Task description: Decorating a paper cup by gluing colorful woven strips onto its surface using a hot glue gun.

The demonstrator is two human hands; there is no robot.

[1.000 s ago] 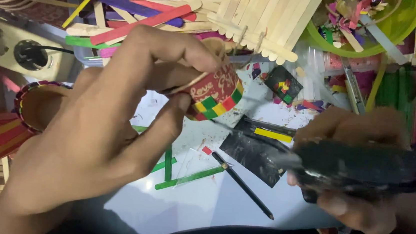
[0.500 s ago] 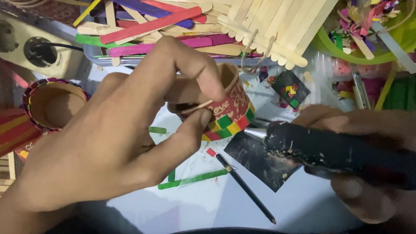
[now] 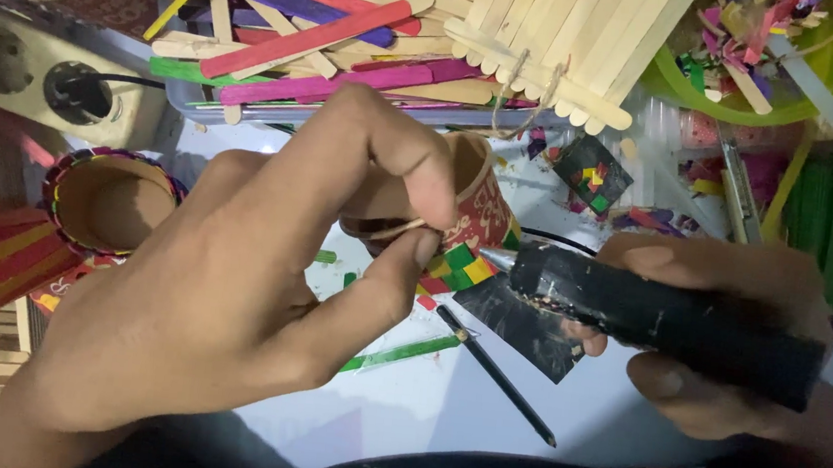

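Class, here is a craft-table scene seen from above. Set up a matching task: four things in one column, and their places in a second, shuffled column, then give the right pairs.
Things
1. paper cup
2. glue gun
3. black pencil
4. power strip

Places
A. far left of the picture, with a black plug in it
B. lying on the white sheet
C. gripped by the right hand
D. held by the left hand

Pairs: 1-D, 2-C, 3-B, 4-A

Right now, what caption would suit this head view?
Left hand holds a paper cup while right hand aims a black glue gun at it.
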